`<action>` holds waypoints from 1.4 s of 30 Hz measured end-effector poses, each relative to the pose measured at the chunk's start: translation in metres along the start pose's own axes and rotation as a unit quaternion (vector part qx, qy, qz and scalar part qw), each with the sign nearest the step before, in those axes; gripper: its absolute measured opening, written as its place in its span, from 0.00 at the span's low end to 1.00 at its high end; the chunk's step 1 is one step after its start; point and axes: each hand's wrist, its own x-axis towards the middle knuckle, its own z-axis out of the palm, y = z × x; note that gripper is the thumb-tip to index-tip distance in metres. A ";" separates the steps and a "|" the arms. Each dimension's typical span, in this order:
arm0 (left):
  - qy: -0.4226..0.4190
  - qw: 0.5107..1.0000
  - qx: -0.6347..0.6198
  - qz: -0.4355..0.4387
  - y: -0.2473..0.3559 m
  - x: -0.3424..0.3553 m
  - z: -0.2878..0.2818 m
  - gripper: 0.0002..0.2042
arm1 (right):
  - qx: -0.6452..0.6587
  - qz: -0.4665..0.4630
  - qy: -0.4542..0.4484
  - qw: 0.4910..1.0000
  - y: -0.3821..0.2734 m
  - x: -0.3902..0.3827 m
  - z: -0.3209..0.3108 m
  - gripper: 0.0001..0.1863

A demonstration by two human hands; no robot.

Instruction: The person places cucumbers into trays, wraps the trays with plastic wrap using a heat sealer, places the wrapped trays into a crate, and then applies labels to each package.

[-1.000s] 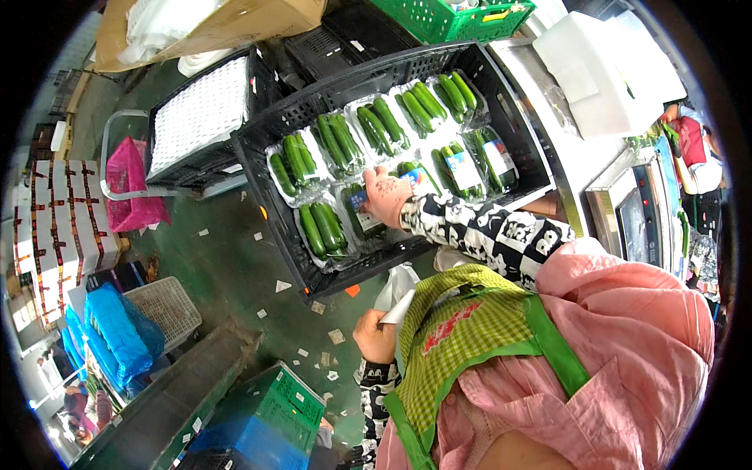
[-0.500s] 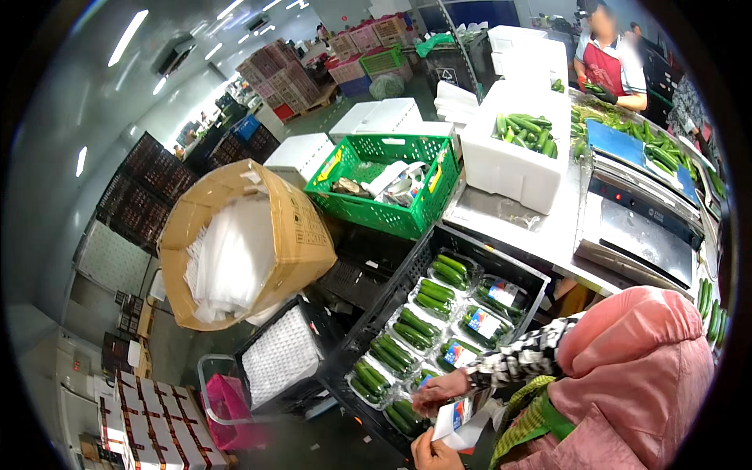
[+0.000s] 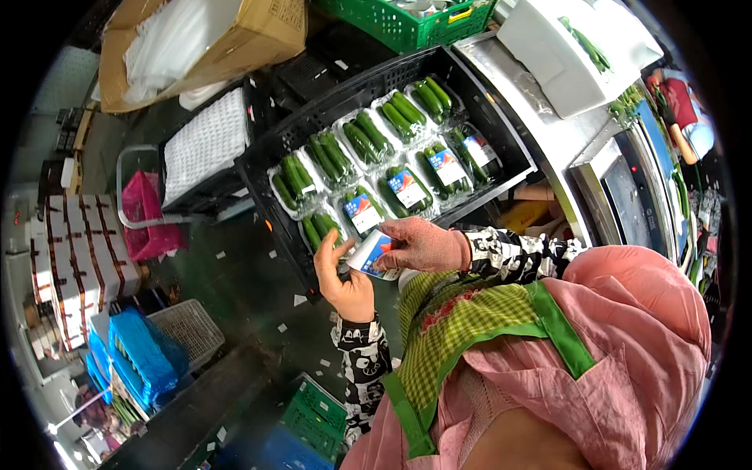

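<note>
A sticker label (image 3: 366,252), white with blue and red print, is between my two hands over the near side of a black crate (image 3: 270,227). My right hand (image 3: 427,244), in a pinkish glove, grips the label with thumb and fingers. Beside the label's left edge is my bare left hand (image 3: 347,288), fingers apart; whether a fingertip touches the label I cannot tell. Wrapped packs of cucumbers (image 3: 329,157) fill the crate in two rows. Several near-row packs carry a similar label (image 3: 406,188). On the pack (image 3: 319,227) by my left fingers no label shows.
Left of the crate are a dark bin with white textured sheets (image 3: 205,141) and a cardboard box (image 3: 266,35). A green crate (image 3: 423,31) stands beyond. At right are a steel table (image 3: 540,102), a white foam box (image 3: 548,63) and a machine (image 3: 627,188). Paper scraps litter the floor.
The view has tilted down and shifted, showing more of my body. My hands have moved up to the near-left packs. The label now lies in my right fingers, and my left fingers have spread.
</note>
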 end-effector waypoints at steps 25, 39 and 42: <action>-0.126 0.960 0.141 -0.207 -0.113 -0.090 -0.072 0.13 | 0.131 -0.084 0.093 0.983 0.021 0.081 0.035 0.04; -0.031 0.952 0.215 -0.216 -0.098 -0.159 -0.138 0.06 | -0.429 0.020 0.073 0.900 0.135 0.206 0.065 0.16; -0.011 0.960 0.190 -0.203 -0.087 -0.139 -0.127 0.05 | -0.510 0.037 0.084 0.855 0.105 0.196 0.069 0.19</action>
